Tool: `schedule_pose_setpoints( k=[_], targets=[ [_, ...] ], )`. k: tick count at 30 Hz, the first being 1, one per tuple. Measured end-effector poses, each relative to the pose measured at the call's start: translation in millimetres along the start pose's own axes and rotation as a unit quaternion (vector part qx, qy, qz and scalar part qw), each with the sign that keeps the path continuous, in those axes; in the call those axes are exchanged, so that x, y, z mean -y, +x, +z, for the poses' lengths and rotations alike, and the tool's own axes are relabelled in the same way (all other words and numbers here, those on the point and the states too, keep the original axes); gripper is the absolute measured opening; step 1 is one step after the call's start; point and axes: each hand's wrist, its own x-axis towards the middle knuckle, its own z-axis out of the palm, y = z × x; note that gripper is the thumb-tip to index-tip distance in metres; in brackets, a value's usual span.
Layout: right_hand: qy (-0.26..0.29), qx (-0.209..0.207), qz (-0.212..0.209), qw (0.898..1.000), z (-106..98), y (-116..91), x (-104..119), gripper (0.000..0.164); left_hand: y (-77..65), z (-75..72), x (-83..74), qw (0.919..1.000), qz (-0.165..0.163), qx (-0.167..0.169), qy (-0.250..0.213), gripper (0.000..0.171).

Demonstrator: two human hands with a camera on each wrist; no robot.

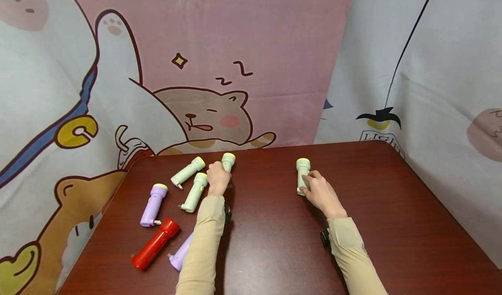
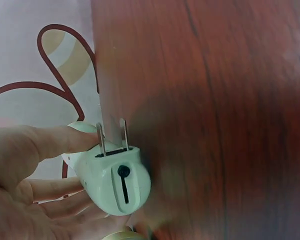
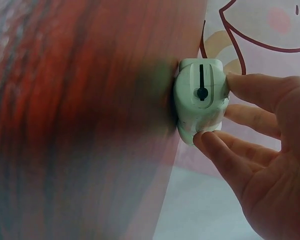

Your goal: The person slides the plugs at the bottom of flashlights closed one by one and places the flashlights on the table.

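Observation:
Near the table's far edge, my left hand [image 1: 218,179] grips a pale green flashlight [image 1: 228,159] with a yellow rim. Its tail end [image 2: 122,185], with two metal plug prongs out and a dark slider slot, faces the left wrist view. Further right, my right hand [image 1: 322,194] holds another pale green flashlight [image 1: 303,169] between thumb and fingers. In the right wrist view no prongs show on that one's tail end [image 3: 202,92]. Two more pale green flashlights, one farther back [image 1: 188,173] and one nearer [image 1: 195,193], lie left of my left hand.
On the table's left side lie a purple flashlight [image 1: 153,205] and a red flashlight [image 1: 156,245]. My left sleeve [image 1: 201,247] partly covers a second purple flashlight [image 1: 181,252]. A cartoon-printed cloth [image 1: 243,33] hangs behind the dark red table [image 1: 266,242].

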Motion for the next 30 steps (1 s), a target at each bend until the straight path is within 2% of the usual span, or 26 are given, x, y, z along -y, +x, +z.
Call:
schedule_pose_setpoints(
  k=[5, 9, 12, 14, 18, 23, 30],
  targets=[
    [0.002, 0.004, 0.006, 1.000, -1, 0, 0, 0.040, -3.8, -2.7, -2.4, 0.9994, 0.015, -0.015, -0.028, 0.034],
    [0.003, 0.006, 0.009, 1.000, -1, -1, 0, 0.041, -8.1, -4.1, -4.8, 0.9960, 0.024, -0.037, -0.078, 0.024],
    [0.003, 0.006, 0.009, 1.000, 0, -2, 0, 0.041, -11.5, -4.7, -7.5, 0.9916, 0.017, -0.037, -0.123, 0.019],
    [0.002, 0.006, 0.009, 1.000, 0, -2, 0, 0.041, -14.0, -5.0, -10.0, 0.9889, 0.006, -0.033, -0.145, 0.027],
    [0.001, 0.005, 0.009, 1.000, -1, -1, 0, 0.041, -19.3, -4.3, -16.5, 0.9854, -0.012, -0.024, -0.168, 0.041],
    [-0.001, 0.005, 0.009, 1.000, -1, -1, 1, 0.041, -27.3, -0.1, -23.2, 0.9795, -0.022, -0.017, -0.199, 0.043],
    [-0.003, 0.012, 0.007, 1.000, -2, -1, 1, 0.040, -38.8, 4.8, -29.1, 0.9731, -0.019, -0.024, -0.228, 0.042]
  ],
)
